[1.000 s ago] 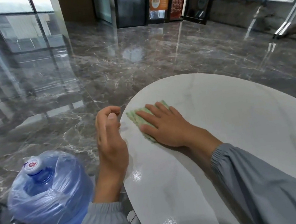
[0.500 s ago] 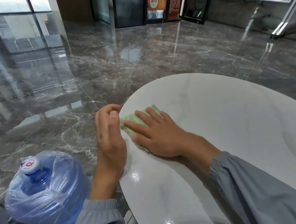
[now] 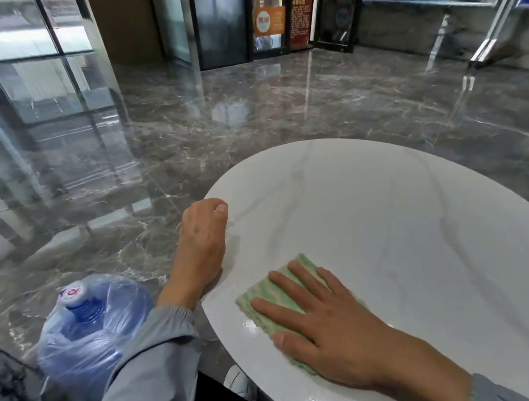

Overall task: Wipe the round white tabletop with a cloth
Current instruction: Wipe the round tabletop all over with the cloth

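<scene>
Risks first, as a guess: low and left of left hand [image 3: 201, 245], jug [image 3: 94, 334] on the floor, close enough to catch cloth [image 3: 269, 293] if swept past the rim of tabletop [image 3: 397, 214]. Likely cause: pushing too far toward left hand under a flat palm, with no pinch on the fabric. Also possible: bunching or sliding out from under right hand [image 3: 331, 325], given only part pinned beneath fingers and palm; missed patches far beyond both hands, out of easy reach. Left hand: set against the left rim, fingers loosely curled, nothing seen in it; gripping the edge or only resting there, cannot tell. Cloth: flat on tabletop, right of left hand and nearer the body, well apart from it, directly under right hand, green corner poking out past the fingertips. Right hand: spread flat, fingers straight, pressing down, not clutching.
</scene>
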